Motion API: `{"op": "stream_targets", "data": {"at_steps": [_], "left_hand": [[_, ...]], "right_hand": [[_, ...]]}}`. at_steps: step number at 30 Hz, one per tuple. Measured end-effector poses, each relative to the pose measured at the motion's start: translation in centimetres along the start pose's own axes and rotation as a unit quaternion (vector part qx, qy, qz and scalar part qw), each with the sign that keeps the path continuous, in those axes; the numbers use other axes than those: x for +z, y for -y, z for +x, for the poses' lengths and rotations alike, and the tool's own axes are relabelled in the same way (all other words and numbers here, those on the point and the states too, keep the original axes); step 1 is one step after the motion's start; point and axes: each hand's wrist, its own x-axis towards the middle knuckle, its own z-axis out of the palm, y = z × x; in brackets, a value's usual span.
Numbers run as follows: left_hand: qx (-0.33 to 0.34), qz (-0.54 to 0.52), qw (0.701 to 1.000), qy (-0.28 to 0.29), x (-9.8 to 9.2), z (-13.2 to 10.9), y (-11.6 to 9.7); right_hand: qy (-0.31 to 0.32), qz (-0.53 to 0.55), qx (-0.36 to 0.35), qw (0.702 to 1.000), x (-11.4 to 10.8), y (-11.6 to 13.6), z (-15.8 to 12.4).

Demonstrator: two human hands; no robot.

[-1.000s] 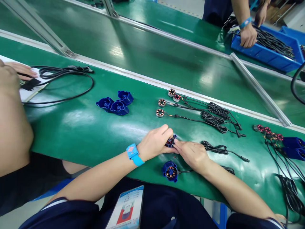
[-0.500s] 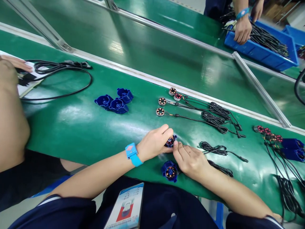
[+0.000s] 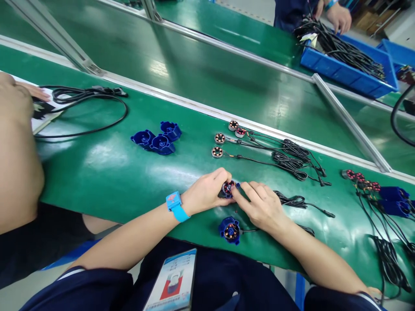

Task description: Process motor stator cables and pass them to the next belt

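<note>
Taking the held blue cup [image 3: 237,185] as the clock's centre, with 12 o'clock away from the wearer, the cup sits just above the green worktop [image 3: 113,181]. The left hand [image 3: 207,190] comes in from 8 o'clock, its fingers closed around the cup, thumb on the near side. A copper-wound ring [image 3: 228,187] shows inside it. The right hand [image 3: 264,206] comes in from 4 o'clock: its index finger is stretched out with the tip on the ring, the other fingers loosely bent. Its thumb is hidden, so whether it also grips the cup I cannot tell.

At 6 o'clock, near the worktop's edge, lies another blue cup [image 3: 222,229] with a ring inside and a black cable leading off under the right arm. At 10 o'clock stand 3 blue cups [image 3: 162,144] in a cluster. Around 12 o'clock are 4 loose rings [image 3: 217,152], their tied cables [image 3: 293,160] lying at 2 o'clock. At 3 o'clock, farther off, are red-wound rings [image 3: 359,177] and 2 more blue cups [image 3: 394,207].

Well out between 1 and 2 o'clock, a co-worker's hand [image 3: 339,18] is above a blue bin [image 3: 340,73] of black cables.
</note>
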Motion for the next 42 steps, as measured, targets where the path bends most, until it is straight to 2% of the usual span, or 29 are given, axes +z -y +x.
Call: {"op": "stream_targets", "data": {"at_steps": [3, 6, 11, 15, 18, 23, 26, 36, 39, 40, 42], "left_hand": [[-0.002, 0.003, 1.000, -0.006, 0.0, -0.1, 0.0], [0.039, 0.035, 0.998, -0.031, -0.2, -0.2, 0.0], [0.167, 0.119, 0.976, -0.067, -0.8, -0.3, -0.1], [0.198, 0.156, 0.965, -0.071, -0.9, -0.3, -0.6], [0.194, 0.195, 0.959, -0.066, -0.9, -0.3, -1.2], [0.175, 0.286, 0.941, -0.041, -0.5, -0.4, -2.5], [0.190, 0.326, 0.925, -0.040, -0.4, -0.6, -3.0], [0.178, 0.355, 0.918, 0.007, 0.2, -1.1, -3.9], [0.186, 0.289, 0.939, -0.010, -0.1, -1.2, -3.1], [0.173, 0.245, 0.954, -0.023, -0.3, -1.1, -2.6], [0.106, 0.136, 0.984, -0.048, -0.7, -1.0, -1.5]], "right_hand": [[0.003, 0.063, 0.047, 0.997, 0.6, 0.2, 0.1], [0.004, 0.122, 0.090, 0.988, 1.2, 0.2, -0.1], [-0.013, 0.130, 0.086, 0.988, 1.8, 0.2, -0.4], [-0.014, 0.126, 0.086, 0.988, 2.1, 0.3, -0.6], [-0.027, 0.168, 0.106, 0.980, 2.0, 0.4, -0.6], [-0.056, 0.275, 0.154, 0.947, 1.9, 0.5, -0.7], [-0.066, 0.288, 0.169, 0.940, 2.1, 0.5, -0.9], [-0.089, 0.271, 0.159, 0.945, 2.5, 0.5, -0.9], [-0.092, 0.263, 0.166, 0.946, 2.6, 0.5, -0.8], [-0.091, 0.260, 0.165, 0.947, 2.6, 0.5, -0.8], [-0.087, 0.252, 0.156, 0.951, 2.5, 0.5, -0.6]]}}
